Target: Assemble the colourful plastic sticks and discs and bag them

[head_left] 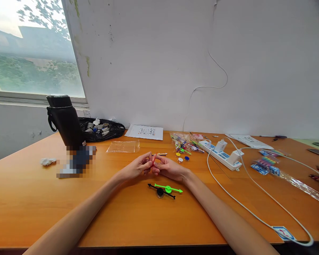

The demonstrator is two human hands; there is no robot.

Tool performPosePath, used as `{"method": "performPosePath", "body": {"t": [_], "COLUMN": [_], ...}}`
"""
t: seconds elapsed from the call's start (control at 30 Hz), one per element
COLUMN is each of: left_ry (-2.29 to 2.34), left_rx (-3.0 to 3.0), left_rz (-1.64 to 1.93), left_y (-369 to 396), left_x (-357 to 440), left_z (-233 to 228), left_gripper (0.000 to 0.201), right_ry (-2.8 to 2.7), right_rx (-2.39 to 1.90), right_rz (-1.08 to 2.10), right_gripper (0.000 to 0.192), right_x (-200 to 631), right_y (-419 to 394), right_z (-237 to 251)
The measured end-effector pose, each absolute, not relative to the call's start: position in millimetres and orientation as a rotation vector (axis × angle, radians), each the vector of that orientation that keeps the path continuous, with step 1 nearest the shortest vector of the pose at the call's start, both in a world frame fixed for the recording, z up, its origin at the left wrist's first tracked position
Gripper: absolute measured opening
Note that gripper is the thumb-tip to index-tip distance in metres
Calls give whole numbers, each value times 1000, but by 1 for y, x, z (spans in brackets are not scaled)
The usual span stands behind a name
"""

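Over the middle of the table, my left hand (140, 165) and my right hand (168, 167) meet fingertip to fingertip. Both pinch a small red arrow spinner (154, 160), its thin end pointing up and much of it covered by my fingers. On the tabletop below my hands lie a green arrow spinner (168, 189) and a black arrow spinner (160, 191), side by side and partly overlapping. The black one has a clear round base under its hub. Just behind my fingers, a thin white arrow (162, 154) lies flat.
A clear bag of coloured arrows (181, 141) lies behind my right hand, near a yellow disc (178, 154) and a blue disc (186, 158). At right is a power strip (223, 156) with a looping white cable (244, 210). A black thermos (65, 122) stands left.
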State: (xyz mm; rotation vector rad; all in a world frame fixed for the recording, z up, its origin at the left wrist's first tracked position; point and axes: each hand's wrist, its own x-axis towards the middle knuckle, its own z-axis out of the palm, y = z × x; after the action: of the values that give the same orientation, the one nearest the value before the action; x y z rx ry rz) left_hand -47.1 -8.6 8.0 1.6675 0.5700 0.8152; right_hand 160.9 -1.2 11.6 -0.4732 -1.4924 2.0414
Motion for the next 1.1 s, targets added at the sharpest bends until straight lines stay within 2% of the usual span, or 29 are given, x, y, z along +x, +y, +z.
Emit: {"method": "performPosePath", "body": {"t": [0.13,0.2,0.3,0.43,0.57,0.67,0.83,1.1], "left_ry": [569,600,707,830,852,811,762,769], "left_rx": [1582,1562,1531,1479,1490,1515,1560,1456], "left_rz": [933,1034,1238,1425,1440,1399,1290,1185], "left_y": [-1,4,11,20,21,16,5,0], "left_x": [-54,-57,-58,-57,-53,-47,-37,-37], "left_z": [9,9,6,-5,-11,-8,0,2], "left_gripper": [39,34,29,30,34,36,43,54], "right_ry": [-1484,-1531,-1599,-1802,-2078,-2161,-2114,-2049], "right_rx": [-510,-584,-775,-1081,-1112,-1097,-1037,-746], "right_rz": [1947,1785,1299,567,205,112,141,434], "right_gripper": [37,39,39,13,7,9,18,30], "right_x": [166,167,168,174,174,170,167,149], "right_y": [6,12,22,27,30,36,40,-4], "right_z": [12,13,10,-2,-9,-10,-8,19]}}
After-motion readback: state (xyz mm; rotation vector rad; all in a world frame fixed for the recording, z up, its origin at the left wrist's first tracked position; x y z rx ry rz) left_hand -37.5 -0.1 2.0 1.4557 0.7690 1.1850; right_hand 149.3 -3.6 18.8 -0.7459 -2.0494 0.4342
